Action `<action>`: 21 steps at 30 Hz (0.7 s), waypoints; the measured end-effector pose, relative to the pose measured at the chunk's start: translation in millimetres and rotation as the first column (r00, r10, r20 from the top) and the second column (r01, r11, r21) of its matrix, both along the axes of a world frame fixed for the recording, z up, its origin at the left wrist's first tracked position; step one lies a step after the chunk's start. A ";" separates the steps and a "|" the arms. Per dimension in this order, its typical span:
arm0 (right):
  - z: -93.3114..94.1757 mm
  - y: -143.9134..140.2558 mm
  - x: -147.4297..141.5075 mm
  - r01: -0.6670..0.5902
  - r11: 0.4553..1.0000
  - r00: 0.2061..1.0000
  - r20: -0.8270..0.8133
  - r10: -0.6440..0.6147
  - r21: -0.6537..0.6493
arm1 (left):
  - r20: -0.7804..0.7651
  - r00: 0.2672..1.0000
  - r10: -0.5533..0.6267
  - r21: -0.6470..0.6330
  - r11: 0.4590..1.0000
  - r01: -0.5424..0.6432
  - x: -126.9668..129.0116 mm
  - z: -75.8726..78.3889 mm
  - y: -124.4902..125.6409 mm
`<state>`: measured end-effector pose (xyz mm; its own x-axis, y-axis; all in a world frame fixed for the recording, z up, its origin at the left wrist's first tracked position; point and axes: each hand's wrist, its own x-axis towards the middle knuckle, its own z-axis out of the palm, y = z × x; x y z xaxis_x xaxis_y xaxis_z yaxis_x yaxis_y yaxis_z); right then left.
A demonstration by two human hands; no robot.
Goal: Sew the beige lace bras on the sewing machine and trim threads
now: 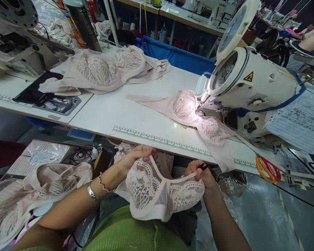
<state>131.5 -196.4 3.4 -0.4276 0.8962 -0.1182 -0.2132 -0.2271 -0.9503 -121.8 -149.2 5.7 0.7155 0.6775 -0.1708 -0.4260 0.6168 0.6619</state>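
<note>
A pale pink lace bra is held up over my lap, its two cups facing me. My left hand pinches the upper edge of the left cup, by a narrow band. At the top of the right cup, my right hand is closed on the fabric, with a small black pointed tool, perhaps thread snips, showing between its fingers. Another pink bra lies on the table under the lit needle of the sewing machine. The parts of the held bra behind the cups are mostly hidden.
More lace bras are piled at the table's back left. Orange-and-red-handled scissors hang at the right edge. A printed ruler runs along the front edge. Further bras lie at my left, near a second machine. A paper sheet is at right.
</note>
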 end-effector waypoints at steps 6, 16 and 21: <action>37.7 11.0 -4.0 -0.386 0.904 0.859 0.427 0.281 0.182 | -0.011 0.996 -0.085 0.053 0.995 0.086 18.3 9.4 1.9; 59.4 -31.0 5.3 -0.104 0.864 0.912 0.393 -0.114 0.493 | -0.175 0.743 0.646 0.945 0.321 -0.056 10.8 66.2 -3.0; 52.0 -35.2 -3.3 -0.047 0.838 0.837 0.480 -0.265 0.544 | -0.211 0.769 0.603 0.976 0.094 0.194 20.6 50.9 -44.3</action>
<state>128.2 -231.6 55.5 -0.3352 0.9205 0.2010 0.3510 0.3200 -0.8800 -101.2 -193.5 56.6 0.5778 0.6304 0.5184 0.1950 -0.7234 0.6623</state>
